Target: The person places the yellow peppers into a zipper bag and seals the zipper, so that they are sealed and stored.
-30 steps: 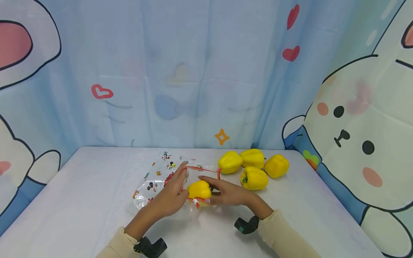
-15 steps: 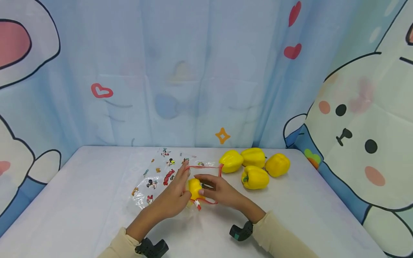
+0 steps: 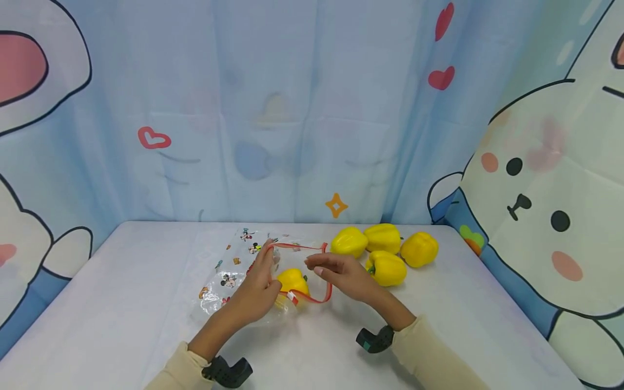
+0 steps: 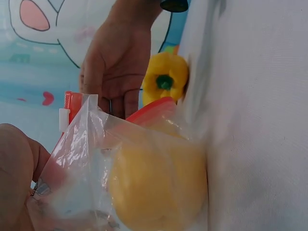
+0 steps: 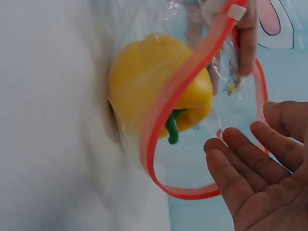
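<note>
A clear zip bag [image 3: 229,271] with cartoon prints and a red zip edge lies on the table, its mouth gaping to the right. Inside it sits a yellow bell pepper [image 5: 159,89], green stem pointing out toward the mouth. My left hand [image 3: 255,290] holds the bag near the red edge, close to the white slider [image 5: 236,12]; part of its grip is hidden by the plastic. My right hand [image 3: 348,276], fingers loosely bent and holding nothing, hovers just right of the mouth, apart from the pepper. In the right wrist view its palm [image 5: 274,202] faces the opening.
Several more yellow bell peppers [image 3: 385,269] stand grouped at the back right of the white table [image 3: 122,303], close behind my right hand. A printed blue curtain [image 3: 263,108] hangs along the table's back edge.
My right hand has let go of the pepper inside the bag and drawn back to the right, out of the mouth. The pepper sits further left than before; the left hand keeps its hold.
</note>
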`<move>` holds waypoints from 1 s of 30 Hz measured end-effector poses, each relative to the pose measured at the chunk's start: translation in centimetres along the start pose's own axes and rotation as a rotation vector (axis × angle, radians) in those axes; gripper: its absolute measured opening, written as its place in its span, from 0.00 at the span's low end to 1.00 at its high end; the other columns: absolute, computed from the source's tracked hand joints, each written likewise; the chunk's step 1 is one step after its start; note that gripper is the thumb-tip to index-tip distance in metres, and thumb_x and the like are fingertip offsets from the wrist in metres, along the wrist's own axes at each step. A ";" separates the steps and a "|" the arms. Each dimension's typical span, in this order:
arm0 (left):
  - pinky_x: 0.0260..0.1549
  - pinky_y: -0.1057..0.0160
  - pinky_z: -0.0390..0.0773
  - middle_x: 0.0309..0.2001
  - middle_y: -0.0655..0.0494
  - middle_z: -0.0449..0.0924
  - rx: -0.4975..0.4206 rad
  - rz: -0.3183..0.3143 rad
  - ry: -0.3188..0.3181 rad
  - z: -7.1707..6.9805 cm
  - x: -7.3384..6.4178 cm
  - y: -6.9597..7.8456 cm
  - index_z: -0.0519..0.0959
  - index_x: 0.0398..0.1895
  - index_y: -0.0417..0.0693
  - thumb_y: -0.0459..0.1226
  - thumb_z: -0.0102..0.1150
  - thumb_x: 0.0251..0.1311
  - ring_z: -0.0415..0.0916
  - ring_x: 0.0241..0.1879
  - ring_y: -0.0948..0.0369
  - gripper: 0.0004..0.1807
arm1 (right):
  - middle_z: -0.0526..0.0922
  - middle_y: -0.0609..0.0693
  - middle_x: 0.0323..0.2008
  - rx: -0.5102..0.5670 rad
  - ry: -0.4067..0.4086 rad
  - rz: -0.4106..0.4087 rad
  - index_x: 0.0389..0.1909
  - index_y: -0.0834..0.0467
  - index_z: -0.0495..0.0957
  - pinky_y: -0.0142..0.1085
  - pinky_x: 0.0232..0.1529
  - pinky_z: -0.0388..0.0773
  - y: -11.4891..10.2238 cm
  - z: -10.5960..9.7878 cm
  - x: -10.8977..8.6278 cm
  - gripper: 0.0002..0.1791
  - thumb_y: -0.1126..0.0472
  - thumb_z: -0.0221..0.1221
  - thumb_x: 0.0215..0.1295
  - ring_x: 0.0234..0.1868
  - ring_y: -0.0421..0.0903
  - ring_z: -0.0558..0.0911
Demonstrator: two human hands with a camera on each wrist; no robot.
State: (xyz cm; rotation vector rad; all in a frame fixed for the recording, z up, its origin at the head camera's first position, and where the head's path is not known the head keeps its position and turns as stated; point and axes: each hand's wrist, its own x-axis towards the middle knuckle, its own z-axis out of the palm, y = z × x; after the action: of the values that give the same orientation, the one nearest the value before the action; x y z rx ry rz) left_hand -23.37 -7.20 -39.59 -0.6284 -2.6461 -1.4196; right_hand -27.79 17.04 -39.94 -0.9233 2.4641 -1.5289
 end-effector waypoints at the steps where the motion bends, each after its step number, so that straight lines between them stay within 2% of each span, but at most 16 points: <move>1: 0.65 0.49 0.59 0.78 0.56 0.31 -0.011 -0.003 0.008 0.0 0.0 -0.1 0.41 0.77 0.39 0.31 0.46 0.64 0.52 0.72 0.54 0.40 | 0.79 0.59 0.56 0.003 0.007 -0.004 0.60 0.65 0.74 0.37 0.55 0.75 -0.1 -0.2 -0.1 0.19 0.62 0.54 0.72 0.58 0.53 0.77; 4: 0.58 0.53 0.67 0.78 0.56 0.32 -0.019 0.004 0.036 -0.1 0.2 -0.2 0.40 0.77 0.38 0.29 0.46 0.64 0.53 0.71 0.55 0.41 | 0.81 0.55 0.53 -0.020 0.047 0.002 0.58 0.63 0.76 0.36 0.55 0.75 -0.5 -1.0 -0.3 0.18 0.61 0.55 0.71 0.55 0.50 0.79; 6: 0.48 0.55 0.71 0.78 0.56 0.32 -0.022 0.003 0.051 -0.2 0.3 -0.3 0.39 0.77 0.39 0.29 0.46 0.63 0.58 0.69 0.56 0.42 | 0.82 0.53 0.51 -0.034 0.076 0.005 0.57 0.61 0.77 0.37 0.54 0.76 -0.6 -1.5 -0.4 0.17 0.60 0.56 0.71 0.54 0.49 0.79; 10: 0.40 0.60 0.72 0.78 0.57 0.34 -0.006 -0.007 0.082 -0.4 0.5 -0.6 0.40 0.78 0.42 0.29 0.47 0.63 0.59 0.69 0.59 0.42 | 0.83 0.53 0.50 -0.053 0.110 -0.001 0.57 0.62 0.78 0.37 0.53 0.77 -0.7 -2.7 -0.6 0.18 0.60 0.57 0.69 0.53 0.51 0.80; 15: 0.32 0.64 0.73 0.77 0.60 0.33 -0.006 -0.019 0.052 -0.5 0.4 -0.7 0.42 0.77 0.40 0.30 0.46 0.63 0.59 0.68 0.60 0.41 | 0.81 0.57 0.53 -0.047 0.092 -0.022 0.57 0.65 0.77 0.36 0.53 0.76 -0.4 -4.5 -0.8 0.18 0.63 0.57 0.69 0.56 0.55 0.78; 20: 0.25 0.66 0.71 0.78 0.58 0.32 -0.004 -0.010 0.037 -0.5 0.3 -0.7 0.42 0.77 0.38 0.30 0.46 0.63 0.61 0.67 0.58 0.40 | 0.81 0.56 0.54 -0.062 0.058 0.006 0.58 0.63 0.77 0.38 0.55 0.75 -0.2 -6.5 -1.3 0.19 0.61 0.58 0.68 0.59 0.59 0.76; 25: 0.23 0.66 0.70 0.78 0.57 0.32 -0.011 -0.015 0.036 -0.4 0.3 -0.7 0.42 0.77 0.37 0.30 0.46 0.63 0.63 0.64 0.57 0.40 | 0.79 0.51 0.57 -0.102 0.043 0.040 0.60 0.58 0.77 0.40 0.59 0.71 0.4 -8.4 -1.9 0.20 0.57 0.58 0.69 0.63 0.54 0.72; 28: 0.29 0.66 0.72 0.77 0.59 0.32 -0.007 -0.025 0.034 -0.4 0.2 -0.6 0.42 0.77 0.39 0.30 0.46 0.64 0.60 0.67 0.59 0.40 | 0.78 0.49 0.58 -0.090 0.057 0.048 0.61 0.56 0.77 0.36 0.59 0.70 1.0 -9.6 -2.4 0.21 0.57 0.59 0.69 0.64 0.50 0.71; 30: 0.36 0.64 0.73 0.77 0.59 0.32 -0.010 -0.025 0.034 -0.4 0.2 -0.6 0.42 0.77 0.39 0.30 0.46 0.64 0.58 0.69 0.59 0.40 | 0.78 0.50 0.59 -0.070 0.058 0.065 0.61 0.56 0.76 0.33 0.58 0.71 1.3 -10.5 -2.7 0.21 0.57 0.58 0.69 0.64 0.51 0.71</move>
State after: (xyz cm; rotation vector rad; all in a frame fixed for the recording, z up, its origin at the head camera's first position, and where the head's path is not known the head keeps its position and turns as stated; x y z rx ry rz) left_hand -23.88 -7.72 -39.81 -0.5684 -2.6323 -1.4372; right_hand -30.15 27.12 -36.52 -0.8117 2.5762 -1.4784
